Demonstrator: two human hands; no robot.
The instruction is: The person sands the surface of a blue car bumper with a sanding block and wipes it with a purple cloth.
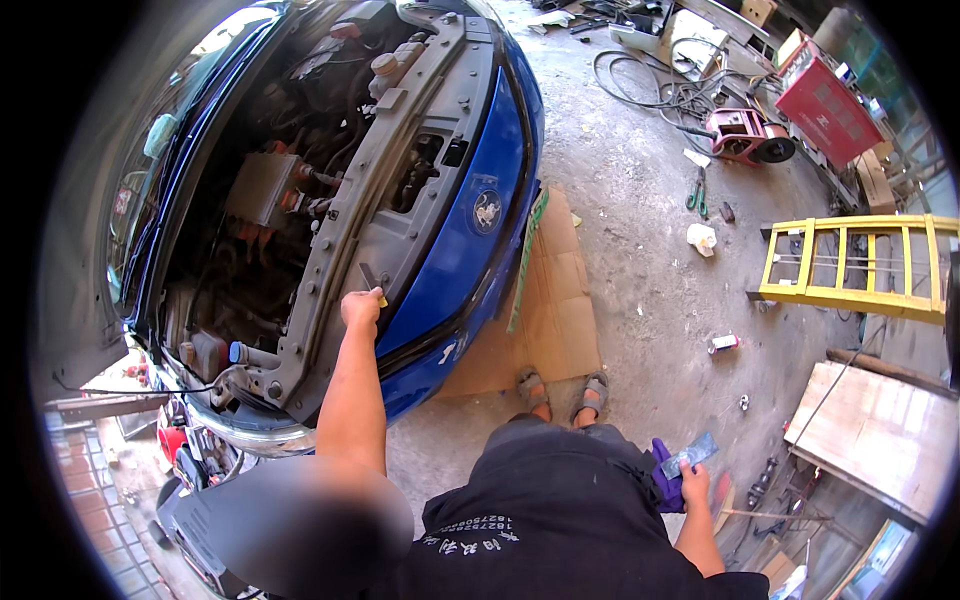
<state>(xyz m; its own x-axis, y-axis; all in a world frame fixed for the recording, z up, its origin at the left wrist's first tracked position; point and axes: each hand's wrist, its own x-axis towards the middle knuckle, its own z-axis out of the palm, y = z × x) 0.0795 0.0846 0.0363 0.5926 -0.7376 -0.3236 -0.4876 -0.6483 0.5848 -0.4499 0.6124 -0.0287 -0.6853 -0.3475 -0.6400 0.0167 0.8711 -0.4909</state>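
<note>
My left hand [362,308] is closed around a small dark flat tool [371,275], whose exact kind I cannot make out. A yellow bit shows beside the fingers. The hand is over the grey front panel [397,235] of a blue car [470,205] with its hood raised. By my right hip, my right hand [694,483] grips a bluish see-through plastic packet [694,453]. A purple cloth or glove [662,480] hangs right beside that hand, partly hidden. Whether the hand holds it too, I cannot tell.
The engine bay [265,190] lies open at left. Cardboard [560,290] covers the floor by my feet. To the right are a yellow ladder [850,295], a can [723,343], green-handled shears [697,200], a red reel [742,135], coiled cables [650,85] and a wooden board [870,430].
</note>
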